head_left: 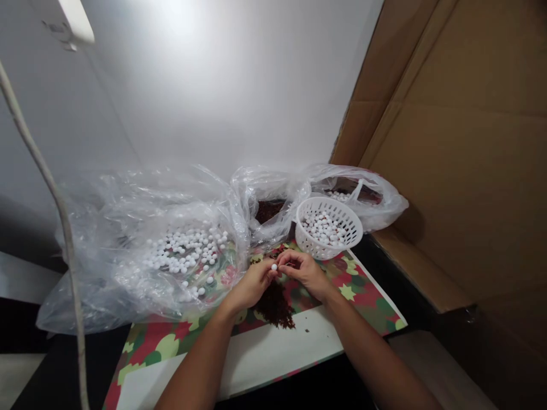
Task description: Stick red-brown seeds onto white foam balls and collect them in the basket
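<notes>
My left hand [253, 283] pinches a small white ball [274, 266] between thumb and fingertips. Close beside it, the fingers of my right hand [309, 275] are pressed together near the ball; a thin reddish-brown bit seems to show there, too small to name. Below both hands lies a heap of dark red-brown loose bits [276, 307], partly hidden by the left hand. A white slotted plastic basket [311, 246], holding many similar white balls, some with brown bits among them, stands just beyond my right hand.
A large clear plastic bag [106, 285] with many white balls [183, 250] spreads at the left. Further bags [388, 202] lie behind the basket. A patterned sheet [171, 344] covers the table. Cardboard [461, 142] rises at the right; a cable [64, 216] hangs at the left.
</notes>
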The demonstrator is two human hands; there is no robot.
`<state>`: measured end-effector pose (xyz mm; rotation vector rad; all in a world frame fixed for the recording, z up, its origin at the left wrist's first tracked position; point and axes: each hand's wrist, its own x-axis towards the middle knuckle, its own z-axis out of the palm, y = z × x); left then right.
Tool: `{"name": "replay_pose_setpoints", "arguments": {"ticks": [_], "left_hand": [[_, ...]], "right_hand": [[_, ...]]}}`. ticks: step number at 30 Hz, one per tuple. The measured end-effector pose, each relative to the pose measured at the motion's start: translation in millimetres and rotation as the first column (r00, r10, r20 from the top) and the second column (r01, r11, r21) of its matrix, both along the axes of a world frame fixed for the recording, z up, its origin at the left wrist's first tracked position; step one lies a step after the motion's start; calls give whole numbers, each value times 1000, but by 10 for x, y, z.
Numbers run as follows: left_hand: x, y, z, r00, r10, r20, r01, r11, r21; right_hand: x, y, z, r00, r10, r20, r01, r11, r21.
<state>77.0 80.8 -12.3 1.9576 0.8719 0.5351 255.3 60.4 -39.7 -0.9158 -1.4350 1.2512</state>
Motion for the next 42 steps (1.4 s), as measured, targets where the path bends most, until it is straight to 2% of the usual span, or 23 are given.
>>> {"name": "replay_pose_setpoints", "arguments": {"ticks": [5, 13, 17, 20, 23, 25, 27, 30, 33, 36, 39, 42], "left_hand": [[-10, -18, -13, 999, -22, 40, 26, 996, -88], [-54, -70, 22, 998, -36, 49, 48, 956, -290], [-71, -74, 28, 998, -44, 43, 56, 937, -344], [-83, -77, 33, 998, -57, 31, 65, 931, -360], [-89, -80, 51, 999, -54, 3, 52, 933, -356], [-87, -81, 64, 999, -49, 18, 52, 911, -409], [-79, -82, 68, 998, -24, 62, 52, 868, -494], [-62, -93, 49, 994, 22, 111, 49, 800, -597], [-40, -111, 34, 990, 49, 134, 54, 742, -669], [-27, -105, 62, 967, 147, 207, 58, 665, -745], [-38, -47, 110, 880, 330, 343, 123, 538, -834], [-58, 35, 129, 714, 556, 427, 257, 359, -897]], "right_hand": [[-23, -18, 47, 1000, -18, 8, 18, 1000, -2], [-25, -63, 81, 999, 44, -27, -44, 999, -11], [-42, -92, 107, 991, 102, -86, -108, 991, -79], [-52, -102, 116, 992, 95, -87, -103, 989, -102], [-36, -99, 123, 997, 79, 22, -79, 997, -6], [-11, -91, 130, 989, 68, 134, -80, 993, 92], [17, -82, 139, 976, 65, 206, -98, 983, 154], [50, -67, 145, 971, 53, 232, -98, 978, 184], [56, -54, 128, 970, 3, 245, -55, 977, 206], [32, -59, 105, 982, -57, 178, 26, 985, 170], [40, -87, 154, 991, -129, 32, 125, 987, 96], [176, -99, 325, 957, -291, -6, 289, 948, 134]]}}
